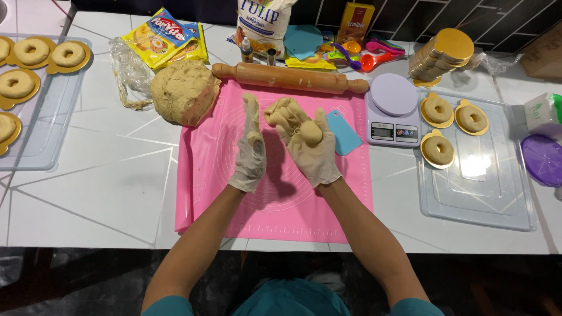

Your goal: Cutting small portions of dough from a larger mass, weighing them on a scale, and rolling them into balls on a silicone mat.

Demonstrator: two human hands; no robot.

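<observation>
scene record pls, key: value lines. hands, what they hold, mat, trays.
left hand: gloved, open, upright beside the dough ball, holds nothing
right hand: gloved, palm up, cradles small dough ball
surface: pink silicone mat on white table
dough mass: on the mat's far left corner
rolling pin: across the mat's far edge
kitchen scale: right of mat
right tray: three ring-shaped dough pieces on gold discs
</observation>
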